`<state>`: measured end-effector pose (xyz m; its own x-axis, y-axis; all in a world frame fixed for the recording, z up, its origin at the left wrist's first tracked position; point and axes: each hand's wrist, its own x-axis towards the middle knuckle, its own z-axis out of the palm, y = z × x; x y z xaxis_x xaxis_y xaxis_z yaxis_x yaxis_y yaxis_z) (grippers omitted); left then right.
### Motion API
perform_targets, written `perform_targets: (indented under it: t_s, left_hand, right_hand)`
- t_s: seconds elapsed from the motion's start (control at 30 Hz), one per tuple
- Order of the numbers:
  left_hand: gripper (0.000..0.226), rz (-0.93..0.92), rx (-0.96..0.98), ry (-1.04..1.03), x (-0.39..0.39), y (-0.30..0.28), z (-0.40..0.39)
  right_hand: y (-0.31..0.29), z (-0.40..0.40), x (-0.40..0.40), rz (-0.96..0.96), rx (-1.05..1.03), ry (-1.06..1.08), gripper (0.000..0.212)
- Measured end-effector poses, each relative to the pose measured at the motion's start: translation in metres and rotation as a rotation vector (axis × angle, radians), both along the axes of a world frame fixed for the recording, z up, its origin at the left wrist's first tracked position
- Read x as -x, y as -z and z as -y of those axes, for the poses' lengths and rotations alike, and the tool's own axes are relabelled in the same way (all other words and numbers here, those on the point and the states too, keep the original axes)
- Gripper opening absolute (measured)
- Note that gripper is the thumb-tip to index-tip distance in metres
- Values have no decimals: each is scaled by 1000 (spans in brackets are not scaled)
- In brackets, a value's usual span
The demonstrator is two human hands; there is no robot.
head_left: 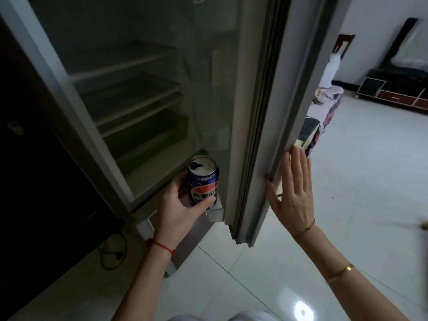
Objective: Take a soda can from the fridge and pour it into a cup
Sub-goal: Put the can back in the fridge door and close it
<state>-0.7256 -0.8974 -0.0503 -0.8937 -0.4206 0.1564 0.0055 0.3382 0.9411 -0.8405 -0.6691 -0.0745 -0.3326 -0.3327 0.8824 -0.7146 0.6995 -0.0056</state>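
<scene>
A blue soda can (203, 181) with a red, white and blue logo stands upright in my left hand (178, 207), just outside the open fridge (120, 107). The can's top has an open mouth hole. My left fingers wrap its lower half. My right hand (293, 193) lies flat, fingers spread, against the outer edge of the fridge door (261, 117), thumb on the door's inner lip. The fridge shelves look bare and dark. No cup is in view.
A dark cabinet (34, 158) stands left of the fridge, with a cable (113, 251) on the floor below. White glossy floor tiles (359, 181) stretch right toward a covered sofa (324, 107) and a low TV stand (398, 91).
</scene>
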Motion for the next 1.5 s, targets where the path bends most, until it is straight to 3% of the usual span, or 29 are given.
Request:
perform_targets:
  t_s: [0.37, 0.77, 1.5]
  left_hand:
    - [68, -36, -24, 51, 65, -6, -107]
    - [67, -96, -74, 36, 149, -7, -224]
    - [66, -141, 48, 26, 284, -30, -269]
  right_hand:
    - [1, -103, 75, 179, 151, 92, 62]
    - [-11, -198, 197, 285, 167, 50, 58]
    - [-53, -214, 354, 851, 717, -240, 57]
